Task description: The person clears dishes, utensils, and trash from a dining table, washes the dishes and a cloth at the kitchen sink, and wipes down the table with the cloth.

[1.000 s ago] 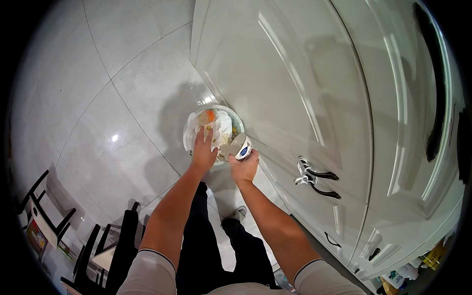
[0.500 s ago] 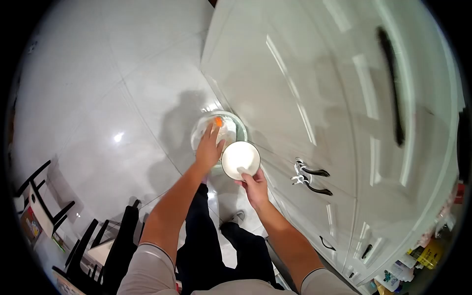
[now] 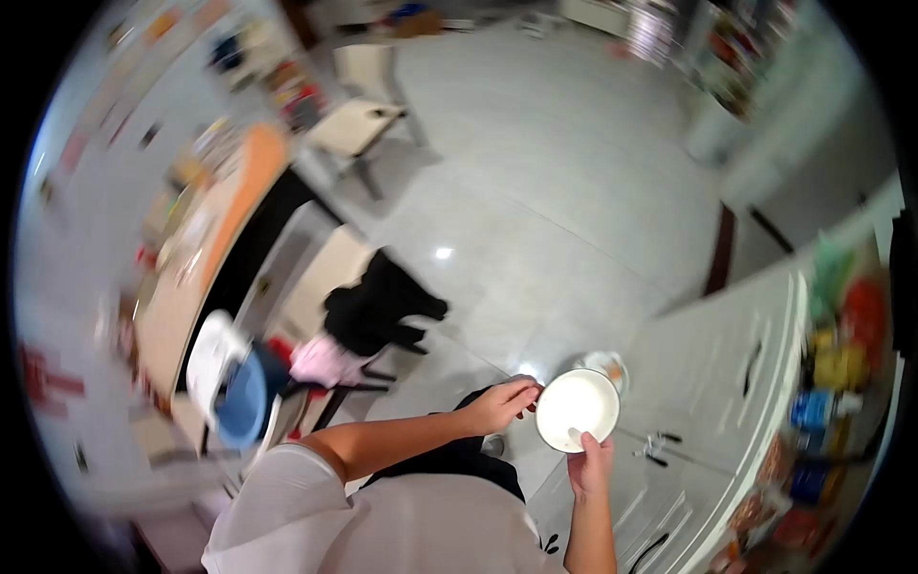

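Note:
In the head view a white bowl (image 3: 577, 407) with a thin dark rim is held level in front of my body, its pale inside facing up. My right hand (image 3: 591, 467) grips its near edge, with the thumb over the rim. At the bowl's left side, the fingers of my left hand (image 3: 504, 406) are closed against the rim; the fingertips are partly hidden. Behind the bowl, a round waste bin (image 3: 620, 370) stands on the floor, partly covered by the bowl.
White cabinets (image 3: 708, 392) with dark handles run along the right, with several packages on top. To the left stand a long table (image 3: 234, 225), a chair with black clothing (image 3: 373, 301) and a pink cloth (image 3: 325, 362). Another chair (image 3: 354, 124) stands farther back.
My left hand has moved from over the bin to the bowl's left rim. The bowl stays in my right hand. The view has swung up and left, showing the room.

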The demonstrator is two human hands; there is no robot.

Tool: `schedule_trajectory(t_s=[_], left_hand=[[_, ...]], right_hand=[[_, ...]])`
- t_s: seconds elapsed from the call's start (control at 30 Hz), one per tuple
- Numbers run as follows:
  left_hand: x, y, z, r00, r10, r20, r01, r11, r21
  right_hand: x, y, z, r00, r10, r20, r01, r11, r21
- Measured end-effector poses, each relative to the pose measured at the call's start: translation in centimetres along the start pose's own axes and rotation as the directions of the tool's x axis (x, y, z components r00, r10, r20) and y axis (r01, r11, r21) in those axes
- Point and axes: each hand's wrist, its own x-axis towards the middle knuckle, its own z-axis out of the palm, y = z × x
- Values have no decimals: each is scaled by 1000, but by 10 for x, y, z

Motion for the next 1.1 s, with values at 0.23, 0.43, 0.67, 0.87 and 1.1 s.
schedule_trajectory(t_s=[0.23, 0.43, 0.67, 0.87, 1.1], left_hand=[[-228, -70, -94, 771, -39, -636, -137, 965, -226], [-370, -116, -140, 520, -196, -831, -270, 886, -378], [-407, -94, -198, 653, 2, -758, -518, 730, -445], [-372, -42, -246, 778, 55, -626, -343, 872, -350], [-208, 12, -299, 653, 7, -757, -395, 856, -333]], right_hand=[[-75, 51, 147, 921, 240, 307, -122, 926, -358], [-95, 128, 252, 746, 525, 410, -248, 790, -562], [-92, 229, 336, 605, 692, 393, -328, 666, -669], [-55, 222, 389, 551, 752, 363, -305, 586, -751], [99, 162, 421, 470, 811, 349, -251, 502, -828]])
